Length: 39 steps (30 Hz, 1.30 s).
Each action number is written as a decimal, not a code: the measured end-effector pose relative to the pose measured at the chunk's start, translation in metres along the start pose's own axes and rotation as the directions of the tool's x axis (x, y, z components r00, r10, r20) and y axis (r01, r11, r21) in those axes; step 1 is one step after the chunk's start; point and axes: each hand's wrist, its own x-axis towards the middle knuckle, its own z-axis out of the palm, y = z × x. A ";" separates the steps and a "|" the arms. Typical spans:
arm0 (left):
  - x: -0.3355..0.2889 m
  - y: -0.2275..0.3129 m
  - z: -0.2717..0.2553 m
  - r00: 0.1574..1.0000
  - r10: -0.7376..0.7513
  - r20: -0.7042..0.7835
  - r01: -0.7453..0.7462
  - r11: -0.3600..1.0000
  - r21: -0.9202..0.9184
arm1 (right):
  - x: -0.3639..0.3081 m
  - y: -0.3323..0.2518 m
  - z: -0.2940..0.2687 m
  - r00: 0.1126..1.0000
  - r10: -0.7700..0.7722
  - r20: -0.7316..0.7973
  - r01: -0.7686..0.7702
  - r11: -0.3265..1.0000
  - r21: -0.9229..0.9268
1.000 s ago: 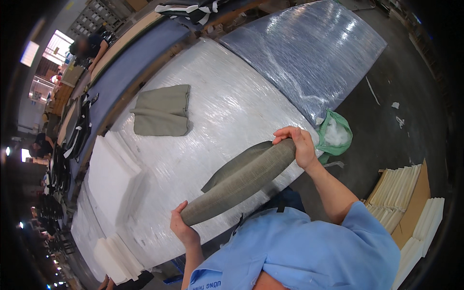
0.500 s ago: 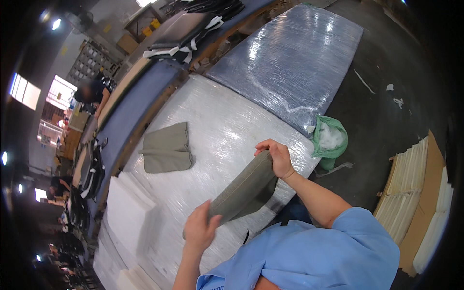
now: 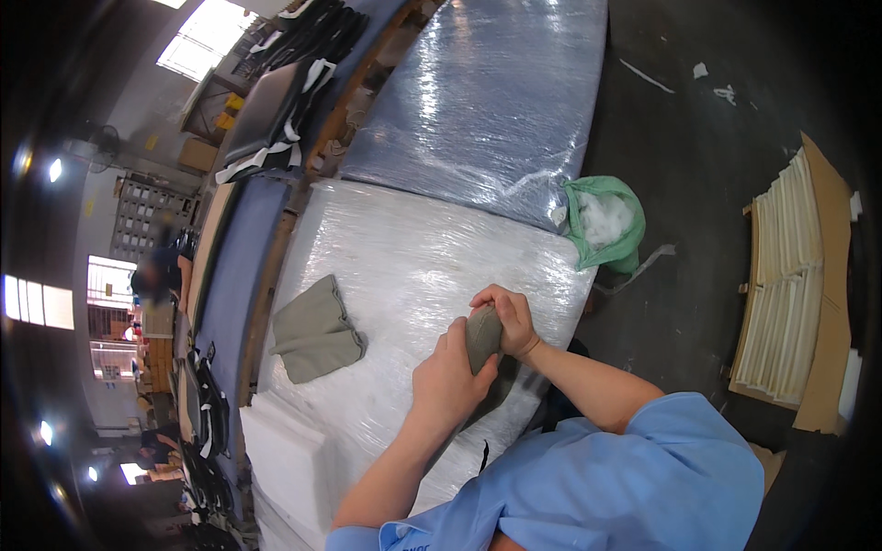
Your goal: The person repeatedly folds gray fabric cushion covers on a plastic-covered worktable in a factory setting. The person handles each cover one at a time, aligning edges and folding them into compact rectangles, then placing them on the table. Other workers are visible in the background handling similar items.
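Between my two hands is an olive-green fabric cover (image 3: 483, 338), its seamed end bunched up toward me and the rest hanging down behind my wrist. My left hand (image 3: 452, 375) wraps round its near side, thumb pressed on the cloth. From the far right, my right hand (image 3: 511, 318) grips the same end with curled fingers. A second olive-green fabric piece (image 3: 317, 332) lies flat on the plastic-wrapped white table surface (image 3: 395, 248), left of my hands and untouched.
A green bag of white stuffing (image 3: 634, 243) hangs at the table's right edge. White foam blocks (image 3: 289, 455) stand at the near left. Beyond is a wrapped blue surface (image 3: 487, 101). A cardboard box of cream sheets (image 3: 781, 285) sits on the floor at right. A person (image 3: 165, 275) works far left.
My left hand has moved up and right along the cover to meet my right hand. The stretched cover is now bunched between them. The whole view has turned somewhat.
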 end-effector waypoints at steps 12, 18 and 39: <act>0.017 0.011 0.002 0.981 0.187 -0.053 -0.183 0.981 0.069 | 0.004 0.007 -0.014 0.983 0.173 0.063 -0.176 0.983 0.043; 0.029 0.014 0.007 0.986 0.158 -0.047 -0.154 0.985 0.074 | 0.004 0.022 -0.015 0.996 0.091 -0.017 -0.091 0.996 -0.022; 0.071 -0.033 0.001 0.926 0.354 0.130 -0.294 0.894 -0.339 | 0.006 0.065 -0.015 0.973 0.221 -0.065 -0.224 0.973 -0.046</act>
